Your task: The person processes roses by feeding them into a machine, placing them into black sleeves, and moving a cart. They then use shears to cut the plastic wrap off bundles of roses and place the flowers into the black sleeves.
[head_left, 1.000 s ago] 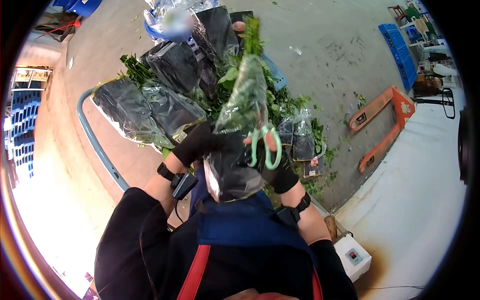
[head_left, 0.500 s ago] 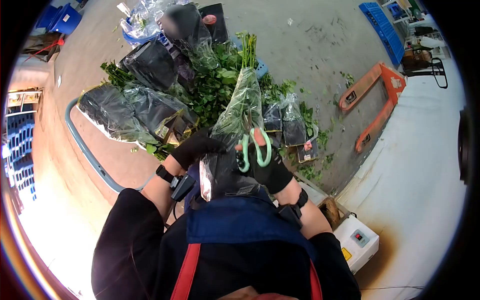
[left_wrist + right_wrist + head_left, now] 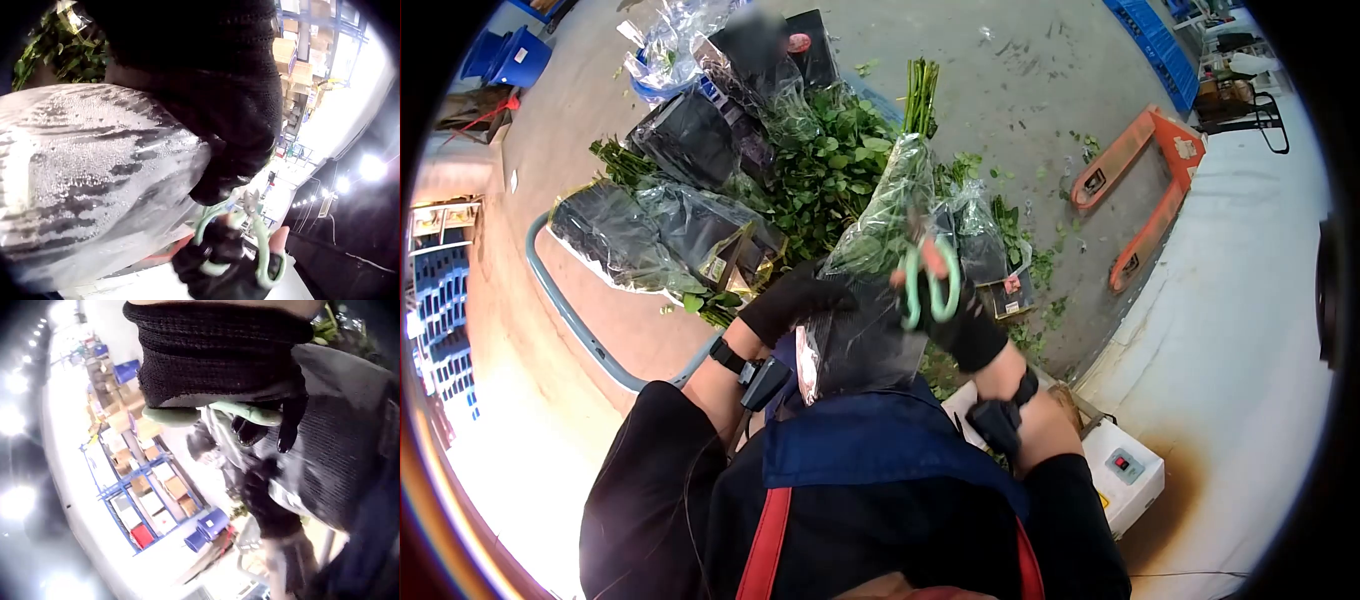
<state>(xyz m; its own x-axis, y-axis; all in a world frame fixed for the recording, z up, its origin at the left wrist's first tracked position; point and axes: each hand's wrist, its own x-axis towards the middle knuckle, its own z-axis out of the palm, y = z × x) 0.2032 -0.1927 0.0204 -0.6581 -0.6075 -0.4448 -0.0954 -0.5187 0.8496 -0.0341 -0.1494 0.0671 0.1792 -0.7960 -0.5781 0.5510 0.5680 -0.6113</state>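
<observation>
A bunch of cut green stems [image 3: 920, 95], wrapped in clear plastic over a black ribbed sheet [image 3: 865, 345], stands tilted before my body, cut ends pointing away. My left hand [image 3: 800, 300], in a black glove with bare fingertips elsewhere hidden, grips the wrap's left side. Droplets cover the plastic wrap [image 3: 94, 169] in the left wrist view. My right hand [image 3: 968, 325], also gloved, holds scissors [image 3: 912, 290] with mint-green handles at the wrap's right side, blades pointing away from me. Bare orange-toned fingertips show by the handle loops. The right wrist view shows dark fingertips [image 3: 287, 437] against the ribbed sheet.
More wrapped bunches [image 3: 690, 130] and loose foliage [image 3: 825, 160] lie heaped ahead, beside a curved grey rail [image 3: 565, 290]. An orange pallet jack [image 3: 1145, 235] stands right, near a white switch box [image 3: 1122, 470]. Blue buckets [image 3: 518, 58] stand far left.
The wrapped bunch stays in my left hand. My right hand, with the scissors, has shifted slightly right since half a second ago. The head view has shifted, moving the surroundings up and left.
</observation>
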